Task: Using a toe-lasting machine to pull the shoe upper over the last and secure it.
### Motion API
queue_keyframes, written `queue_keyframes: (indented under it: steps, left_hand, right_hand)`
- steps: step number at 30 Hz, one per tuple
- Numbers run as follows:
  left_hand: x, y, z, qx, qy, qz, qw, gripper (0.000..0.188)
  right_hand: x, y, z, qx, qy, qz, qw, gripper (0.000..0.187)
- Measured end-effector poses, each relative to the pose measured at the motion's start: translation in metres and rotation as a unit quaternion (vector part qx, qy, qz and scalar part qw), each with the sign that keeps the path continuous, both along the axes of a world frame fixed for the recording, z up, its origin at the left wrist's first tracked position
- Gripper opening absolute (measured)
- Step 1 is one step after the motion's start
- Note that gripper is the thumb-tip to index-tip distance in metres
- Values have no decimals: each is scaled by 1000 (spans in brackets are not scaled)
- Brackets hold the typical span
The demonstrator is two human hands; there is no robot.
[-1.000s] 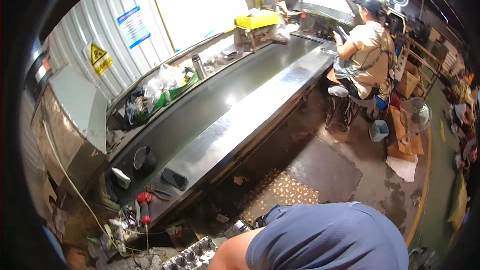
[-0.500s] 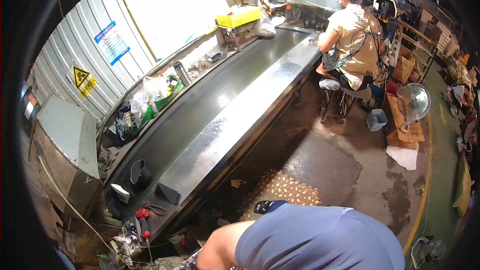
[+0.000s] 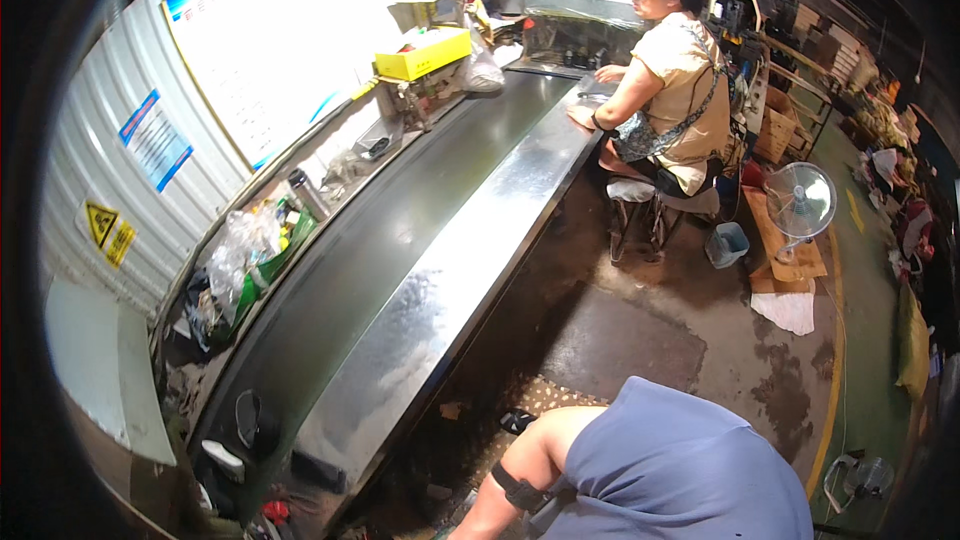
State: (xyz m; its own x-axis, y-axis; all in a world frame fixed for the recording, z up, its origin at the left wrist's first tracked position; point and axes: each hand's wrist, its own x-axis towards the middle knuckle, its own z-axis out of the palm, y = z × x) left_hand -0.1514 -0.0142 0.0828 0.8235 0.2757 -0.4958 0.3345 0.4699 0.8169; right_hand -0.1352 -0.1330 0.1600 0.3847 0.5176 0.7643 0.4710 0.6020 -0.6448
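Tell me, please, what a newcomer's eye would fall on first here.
Probably the long, shiny metal bench top would draw it first, running diagonally from lower left toward upper middle beside a dark strip. Next might come the yellow box, left of the bench's far end, and the seated co-worker at that end's right.

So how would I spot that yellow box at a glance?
Follow the long metal bench toward its far end. On the wall side sits a shallow box, beside a pale bag; unlike that bag, it is bright yellow with straight edges.
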Motion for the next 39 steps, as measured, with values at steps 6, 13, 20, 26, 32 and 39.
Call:
queue_keyframes:
  steps: [6, 13, 20, 26, 32, 39]
  left_hand:
    - [70, -5, 0, -77, 49, 16, 996, 45]
    - [140, -64, -16, 85, 64, -126, 986, 55]
    - [148, -70, -25, 86, 191, -95, 973, 61]
    - [143, -44, -36, 95, 198, -81, 972, 54]
    - [167, -30, -51, 145, 182, -88, 969, 47]
    - [271, 11, -96, 154, 1, -208, 966, 40]
  right_hand:
    - [98, -92, -60, -78, 132, -144, 978, 75]
    - [220, -277, -144, -128, 519, -343, 772, 61]
    - [345, -577, -143, -25, 692, -435, 575, 61]
    - [361, -638, -163, -190, 403, -836, 321, 71]
    - [352, -468, -206, -418, -122, -840, 324, 16]
    - [276, -166, -208, -426, -214, -331, 814, 78]
